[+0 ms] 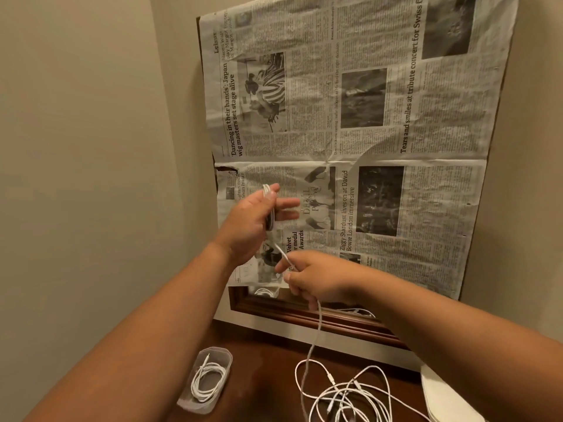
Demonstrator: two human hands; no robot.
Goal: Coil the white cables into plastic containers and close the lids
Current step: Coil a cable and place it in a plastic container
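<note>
Holding loops of the white cable (318, 324) clamped under its thumb, the left hand (249, 223) was raised before a newspaper (365, 117). The right hand (320, 278) had its fingers pinched on the strand, which trailed down to a cable tangle (350, 391) on the bench (265, 376). An open plastic container (185, 400) held a coiled cable (208, 382).

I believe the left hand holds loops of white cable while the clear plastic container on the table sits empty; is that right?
Not empty: the head view shows the clear rectangular plastic container holding a coiled white cable. The left hand does hold white cable loops.
</note>
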